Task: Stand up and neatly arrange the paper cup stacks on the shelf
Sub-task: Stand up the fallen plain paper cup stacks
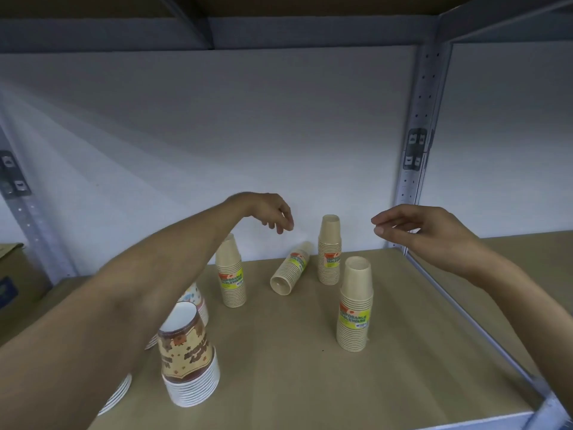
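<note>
Three beige cup stacks stand upside down on the brown shelf board: one at back left, one at the back, one nearer on the right. A fourth beige stack lies tipped between them, its open mouth toward me. A brown patterned stack stands at front left. Behind it, a pale patterned stack is partly hidden by my arm. My left hand hovers empty above the tipped stack, fingers curled down. My right hand floats at the right, fingers apart, holding nothing.
A white back wall closes the shelf. A grey metal upright and a side rail bound the right side. More white cup rims peek out under my left forearm. A cardboard box sits at the far left.
</note>
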